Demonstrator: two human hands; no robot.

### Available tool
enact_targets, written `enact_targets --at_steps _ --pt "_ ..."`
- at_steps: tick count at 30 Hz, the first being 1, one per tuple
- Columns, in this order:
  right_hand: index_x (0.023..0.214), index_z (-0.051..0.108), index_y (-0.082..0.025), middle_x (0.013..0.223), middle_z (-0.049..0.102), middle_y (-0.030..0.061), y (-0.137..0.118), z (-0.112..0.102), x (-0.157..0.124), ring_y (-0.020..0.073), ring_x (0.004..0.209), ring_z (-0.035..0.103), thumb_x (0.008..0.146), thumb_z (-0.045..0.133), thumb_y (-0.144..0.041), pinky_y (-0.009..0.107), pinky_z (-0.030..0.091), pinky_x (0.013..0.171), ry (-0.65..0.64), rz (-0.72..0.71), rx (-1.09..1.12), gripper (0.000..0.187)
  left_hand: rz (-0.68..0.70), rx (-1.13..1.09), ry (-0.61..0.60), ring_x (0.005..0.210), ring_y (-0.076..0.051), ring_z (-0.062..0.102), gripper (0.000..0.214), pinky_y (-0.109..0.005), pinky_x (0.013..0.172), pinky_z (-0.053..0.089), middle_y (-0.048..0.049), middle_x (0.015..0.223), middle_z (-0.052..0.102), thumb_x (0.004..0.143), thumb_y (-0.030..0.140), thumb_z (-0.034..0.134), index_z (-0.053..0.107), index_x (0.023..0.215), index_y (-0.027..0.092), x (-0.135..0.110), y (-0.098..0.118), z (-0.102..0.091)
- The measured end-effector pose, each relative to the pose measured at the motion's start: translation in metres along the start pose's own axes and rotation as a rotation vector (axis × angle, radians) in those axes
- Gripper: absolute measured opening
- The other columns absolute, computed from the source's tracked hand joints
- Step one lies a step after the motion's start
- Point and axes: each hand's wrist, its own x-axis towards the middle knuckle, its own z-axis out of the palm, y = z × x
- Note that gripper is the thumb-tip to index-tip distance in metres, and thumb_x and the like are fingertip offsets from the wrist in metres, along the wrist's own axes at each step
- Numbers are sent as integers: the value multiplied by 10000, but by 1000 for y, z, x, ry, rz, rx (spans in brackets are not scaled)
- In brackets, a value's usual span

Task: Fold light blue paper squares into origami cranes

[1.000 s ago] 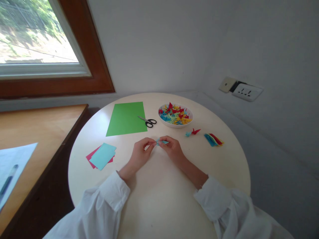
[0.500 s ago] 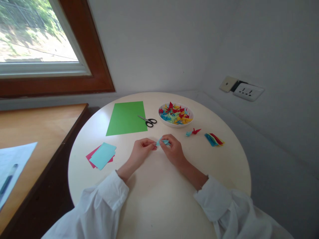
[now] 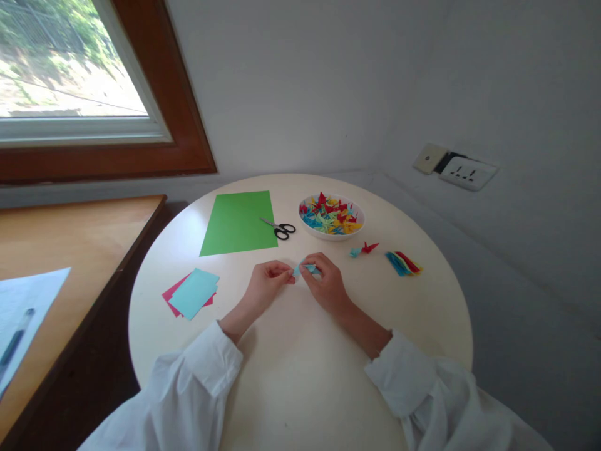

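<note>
two hands, the left hand [image 3: 265,285] and right hand [image 3: 323,279], pinched a small light-blue folded paper piece [image 3: 303,269] between fingertips. they hovered above the round cream table [image 3: 300,376], near black-handled scissors [image 3: 280,228].

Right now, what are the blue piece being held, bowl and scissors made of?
The blue piece, pinched by the left hand and right hand, looks like thin matte paper, sharply creased. The bowl is smooth white, ceramic or plastic. The scissors have grey metal blades and black handles, probably plastic.

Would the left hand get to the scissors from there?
Probably yes: only bare table lies between the left hand and the scissors, though it now pinches the blue folded paper.
</note>
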Motion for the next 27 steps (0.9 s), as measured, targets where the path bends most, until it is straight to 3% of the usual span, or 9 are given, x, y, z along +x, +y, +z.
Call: enact_targets --at_steps 6,17,27 --pt "696 533 -202 741 563 28 -2 1 0 161 724 553 752 522 -207 289 448 671 41 27 -13 57 48 59 50 548 -139 623 144 -256 580 484 -20 542 647 563 230 685 614 611 114 -1 -1 1" --pt "696 525 -200 728 580 21 -2 1 -1 152 693 556 744 524 -224 263 445 607 61 101 -41 53 81 -61 24 599 -158 651 269 -315 677 528 0 559 645 539 293 736 561 667 134 -2 -3 3" --pt "697 532 -196 720 576 24 0 2 -2 152 681 544 762 510 -247 266 441 602 75 96 -66 85 153 17 30 629 -152 648 196 -307 687 526 4 587 637 602 276 685 555 670 146 -3 -4 5"
